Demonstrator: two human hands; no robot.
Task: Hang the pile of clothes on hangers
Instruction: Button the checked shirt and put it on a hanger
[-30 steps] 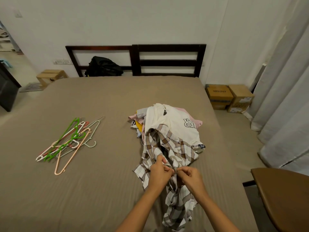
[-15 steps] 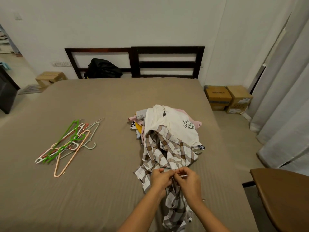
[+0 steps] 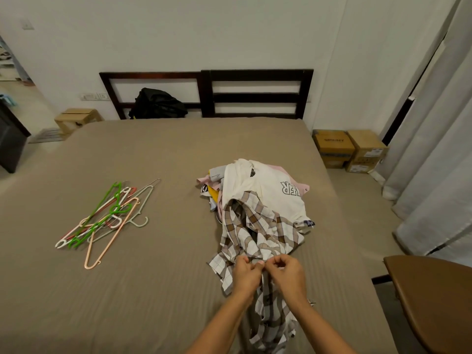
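A plaid shirt [image 3: 258,233] is pinched between the curled fingers of the left hand [image 3: 246,273] and the right hand [image 3: 287,273], at the near edge of the clothes pile [image 3: 265,190] on the bed [image 3: 153,154]. Left of that pile, well apart, hangers [image 3: 107,218] are heaped.

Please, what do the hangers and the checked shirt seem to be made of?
Hangers: likely plastic, thin smooth coloured rods. Checked shirt: soft woven cloth, perhaps cotton, matte; it creases and drapes limply.
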